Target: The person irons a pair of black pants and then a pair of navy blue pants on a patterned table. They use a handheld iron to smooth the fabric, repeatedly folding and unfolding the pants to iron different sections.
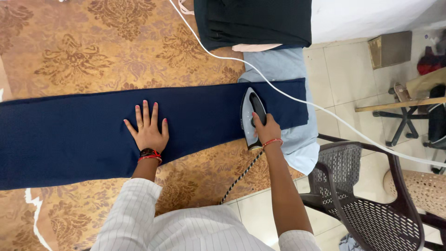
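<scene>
A long navy blue cloth (69, 135) lies flat across a brown patterned table cover (93, 51). My left hand (147, 128) rests palm down on the cloth near its middle, fingers spread. My right hand (265, 130) grips the dark handle of a white and grey iron (252, 111), which sits on the right part of the navy cloth, tip pointing away from me. A braided cord (241, 176) runs from the iron's heel toward me.
A pale blue cloth (297, 144) lies under the navy cloth's right end. Folded black garments (253, 21) are stacked at the far edge. A white cable (325, 114) crosses to the right. A dark plastic chair (367, 200) stands close on the right.
</scene>
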